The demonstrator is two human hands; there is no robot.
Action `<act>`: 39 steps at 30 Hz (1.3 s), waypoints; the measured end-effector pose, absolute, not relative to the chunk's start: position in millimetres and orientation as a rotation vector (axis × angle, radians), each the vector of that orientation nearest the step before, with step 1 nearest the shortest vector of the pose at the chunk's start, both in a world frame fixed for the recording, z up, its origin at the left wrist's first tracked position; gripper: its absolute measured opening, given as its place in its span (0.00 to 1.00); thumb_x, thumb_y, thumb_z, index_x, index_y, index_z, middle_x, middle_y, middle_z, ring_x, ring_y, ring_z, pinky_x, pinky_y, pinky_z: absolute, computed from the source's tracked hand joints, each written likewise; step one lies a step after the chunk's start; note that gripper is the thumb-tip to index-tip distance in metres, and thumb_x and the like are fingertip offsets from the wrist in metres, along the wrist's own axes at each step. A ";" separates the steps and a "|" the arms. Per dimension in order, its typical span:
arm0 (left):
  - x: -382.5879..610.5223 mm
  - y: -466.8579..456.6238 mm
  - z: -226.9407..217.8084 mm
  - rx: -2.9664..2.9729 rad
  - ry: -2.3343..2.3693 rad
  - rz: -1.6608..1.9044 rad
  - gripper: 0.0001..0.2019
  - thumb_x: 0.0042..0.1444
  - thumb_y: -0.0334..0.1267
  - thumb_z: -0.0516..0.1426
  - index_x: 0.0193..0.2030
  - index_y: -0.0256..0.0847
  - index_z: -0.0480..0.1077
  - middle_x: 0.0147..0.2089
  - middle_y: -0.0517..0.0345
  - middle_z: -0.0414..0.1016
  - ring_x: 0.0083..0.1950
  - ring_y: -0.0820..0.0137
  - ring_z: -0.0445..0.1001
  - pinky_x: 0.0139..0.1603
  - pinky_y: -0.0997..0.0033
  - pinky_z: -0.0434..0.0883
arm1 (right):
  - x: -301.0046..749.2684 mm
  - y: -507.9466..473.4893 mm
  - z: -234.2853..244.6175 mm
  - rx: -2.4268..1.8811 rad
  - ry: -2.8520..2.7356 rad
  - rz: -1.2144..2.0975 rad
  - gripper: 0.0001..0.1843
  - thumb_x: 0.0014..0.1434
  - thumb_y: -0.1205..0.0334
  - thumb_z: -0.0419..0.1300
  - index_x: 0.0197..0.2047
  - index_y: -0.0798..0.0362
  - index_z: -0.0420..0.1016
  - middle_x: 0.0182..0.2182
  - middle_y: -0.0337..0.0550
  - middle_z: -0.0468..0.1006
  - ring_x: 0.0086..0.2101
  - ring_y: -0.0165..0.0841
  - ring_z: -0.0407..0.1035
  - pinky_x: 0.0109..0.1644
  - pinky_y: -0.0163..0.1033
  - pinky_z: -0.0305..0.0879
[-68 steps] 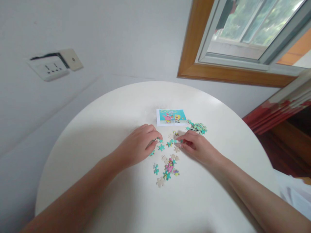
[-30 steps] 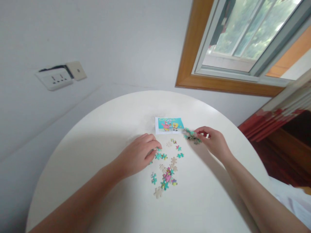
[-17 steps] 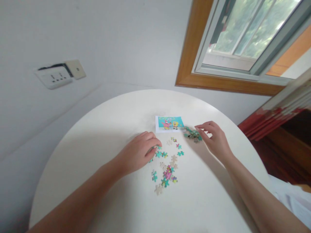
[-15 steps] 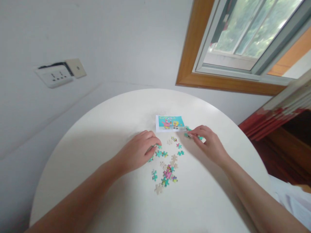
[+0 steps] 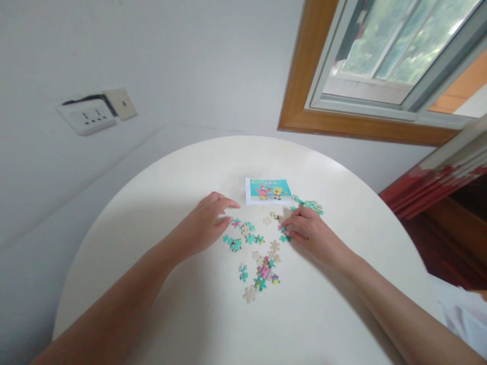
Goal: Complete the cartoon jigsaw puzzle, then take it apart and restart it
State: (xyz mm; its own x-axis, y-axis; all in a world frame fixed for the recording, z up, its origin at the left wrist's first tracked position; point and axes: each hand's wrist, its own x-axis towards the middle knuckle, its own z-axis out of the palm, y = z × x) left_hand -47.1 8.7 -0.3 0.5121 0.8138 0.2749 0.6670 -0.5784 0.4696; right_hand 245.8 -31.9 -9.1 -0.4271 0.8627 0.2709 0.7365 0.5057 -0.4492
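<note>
My left hand (image 5: pixel 207 223) hovers at the left of the loose jigsaw pieces, its thumb and index finger apart and holding nothing. Just beyond its fingertips lies a pink and teal piece (image 5: pixel 236 222), with a teal cluster (image 5: pixel 233 243) below it. My right hand (image 5: pixel 312 234) is low over the table, its bent fingers and thumb closed on a small pink and teal jigsaw piece (image 5: pixel 280 228); the fingertips partly cover it. Another teal piece (image 5: pixel 283 238) lies under the thumb. A picture card (image 5: pixel 268 191) with cartoon figures lies behind the pieces.
A heap of teal pieces (image 5: pixel 312 206) sits beyond my right hand. Nearer me lies a mixed pile with pink pieces (image 5: pixel 265 270) and a face-down beige piece (image 5: pixel 250 294). The round white table (image 5: pixel 152 314) meets a wall with a socket (image 5: pixel 91 117) and a window.
My right hand has moved left and nearer, from the teal heap to the pink and teal piece. My left hand has drawn back leftward and opened, uncovering the pieces beneath it.
</note>
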 end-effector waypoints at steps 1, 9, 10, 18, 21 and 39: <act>-46.3 8.5 -0.8 2.483 1.259 0.700 0.12 0.58 0.34 0.51 0.49 0.41 0.68 0.46 0.51 0.65 0.46 0.64 0.69 0.50 0.57 0.69 | 244.9 -32.2 -8.4 -1.290 -2.291 0.357 0.12 0.56 0.70 0.59 0.42 0.51 0.79 0.38 0.48 0.74 0.40 0.37 0.68 0.46 0.46 0.68; -45.1 6.6 2.5 2.528 1.205 0.674 0.18 0.56 0.24 0.46 0.48 0.38 0.69 0.45 0.51 0.66 0.47 0.64 0.68 0.53 0.58 0.67 | 248.5 -28.6 -2.6 -1.310 -2.198 0.465 0.17 0.60 0.72 0.50 0.42 0.51 0.78 0.37 0.47 0.75 0.39 0.35 0.70 0.45 0.43 0.68; -45.8 6.6 4.1 2.517 1.212 0.671 0.19 0.55 0.23 0.45 0.48 0.39 0.69 0.45 0.51 0.66 0.47 0.65 0.68 0.52 0.59 0.67 | 249.8 -28.4 -3.1 -1.311 -2.207 0.488 0.16 0.59 0.72 0.50 0.41 0.52 0.79 0.37 0.47 0.75 0.39 0.34 0.70 0.44 0.43 0.68; -43.1 2.2 10.8 2.555 1.190 0.634 0.15 0.55 0.26 0.49 0.43 0.41 0.72 0.43 0.53 0.68 0.46 0.64 0.68 0.52 0.59 0.67 | 244.8 -32.2 -4.3 -1.261 -2.230 0.575 0.10 0.57 0.69 0.57 0.39 0.52 0.79 0.36 0.47 0.73 0.37 0.35 0.70 0.40 0.40 0.69; -41.5 1.2 10.2 2.570 1.180 0.596 0.13 0.56 0.27 0.49 0.43 0.42 0.72 0.43 0.53 0.68 0.46 0.64 0.68 0.52 0.60 0.67 | 243.4 -31.9 1.3 -1.245 -2.251 0.552 0.12 0.58 0.71 0.55 0.39 0.52 0.78 0.35 0.46 0.75 0.37 0.34 0.70 0.42 0.41 0.68; -27.4 -9.1 8.0 2.574 1.139 0.484 0.06 0.57 0.37 0.57 0.41 0.41 0.71 0.41 0.55 0.66 0.46 0.64 0.65 0.50 0.64 0.64 | 212.0 -48.2 -10.4 -1.087 -2.435 0.248 0.16 0.61 0.65 0.54 0.51 0.47 0.73 0.51 0.47 0.72 0.52 0.41 0.63 0.55 0.50 0.59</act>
